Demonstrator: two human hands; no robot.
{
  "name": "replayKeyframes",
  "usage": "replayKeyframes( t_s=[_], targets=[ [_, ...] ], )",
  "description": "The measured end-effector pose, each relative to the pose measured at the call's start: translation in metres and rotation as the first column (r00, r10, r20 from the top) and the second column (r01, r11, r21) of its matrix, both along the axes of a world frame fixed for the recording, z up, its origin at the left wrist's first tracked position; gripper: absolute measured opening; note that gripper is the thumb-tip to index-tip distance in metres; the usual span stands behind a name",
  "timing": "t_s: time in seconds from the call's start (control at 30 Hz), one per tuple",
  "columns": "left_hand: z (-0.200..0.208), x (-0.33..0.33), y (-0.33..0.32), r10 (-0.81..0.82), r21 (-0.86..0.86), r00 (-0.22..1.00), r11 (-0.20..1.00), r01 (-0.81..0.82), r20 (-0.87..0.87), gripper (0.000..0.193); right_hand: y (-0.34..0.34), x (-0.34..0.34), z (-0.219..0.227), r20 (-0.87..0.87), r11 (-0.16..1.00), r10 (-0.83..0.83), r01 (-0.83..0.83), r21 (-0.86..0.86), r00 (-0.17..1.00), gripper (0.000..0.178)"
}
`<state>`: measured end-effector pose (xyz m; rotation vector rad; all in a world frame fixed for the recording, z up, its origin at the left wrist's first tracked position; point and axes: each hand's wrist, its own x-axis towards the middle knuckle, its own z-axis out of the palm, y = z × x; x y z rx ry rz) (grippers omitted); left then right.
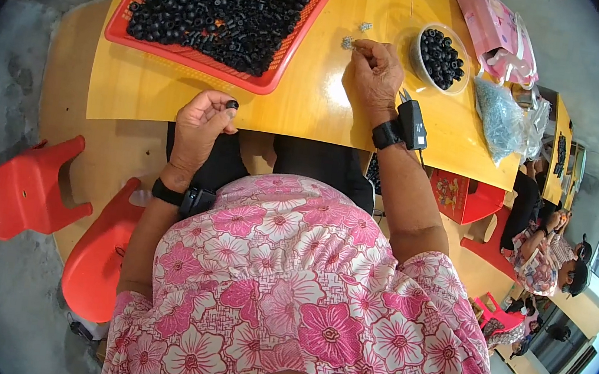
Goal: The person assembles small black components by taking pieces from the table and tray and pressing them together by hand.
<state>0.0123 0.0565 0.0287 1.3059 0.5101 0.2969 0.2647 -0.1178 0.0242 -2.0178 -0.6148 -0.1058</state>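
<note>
My left hand (204, 121) pinches a small round black piece (232, 104) between thumb and fingers, just off the table's near edge. My right hand (377, 73) reaches over the yellow table (308, 113), its thumb and forefinger closed together beside a little heap of tiny silvery parts (347, 42). Whatever sits between those fingertips is too small to make out. A second little cluster of silvery parts (365, 27) lies just beyond. To the left, a red plastic basket (271, 83) holds a great many black pieces (216, 12) of a similar look.
Right of my right hand stands a clear round tub (414, 55) of black pieces. Small snips (405, 97) lie by my wrist. Farther right are a bag of bluish bits (498, 118) and a pink bag (495, 28). Red stools (30, 188) stand at left; other people (549, 255) sit far right.
</note>
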Motion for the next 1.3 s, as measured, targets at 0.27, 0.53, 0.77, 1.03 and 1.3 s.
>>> replayKeyframes(
  t_s=[0.27,0.53,0.77,1.03,1.3],
  targets=[
    [-0.002,-0.001,0.0,-0.003,0.006,1.0,1.0,0.003,0.016,0.013,-0.001,-0.002,0.008,0.048,0.996,0.007,-0.002,-0.088,0.999,0.008],
    [0.001,0.0,-0.001,-0.002,0.018,1.0,1.0,0.002,-0.001,0.013,-0.001,-0.001,0.0,0.134,0.996,0.002,0.01,-0.087,0.991,0.008],
    [0.002,0.001,-0.001,0.0,0.02,1.0,1.0,0.0,0.004,0.013,0.0,-0.005,0.006,0.006,0.997,0.021,-0.02,-0.08,1.0,0.009],
    [0.004,0.001,-0.002,0.001,0.0,1.0,1.0,-0.001,0.007,0.012,-0.001,-0.003,0.003,0.039,0.994,0.028,-0.024,-0.11,0.999,0.009],
    [0.004,0.0,-0.002,0.002,-0.002,1.0,1.0,-0.002,0.013,0.011,-0.004,0.0,-0.004,0.031,0.998,0.028,-0.027,-0.049,0.999,0.016]
  ],
)
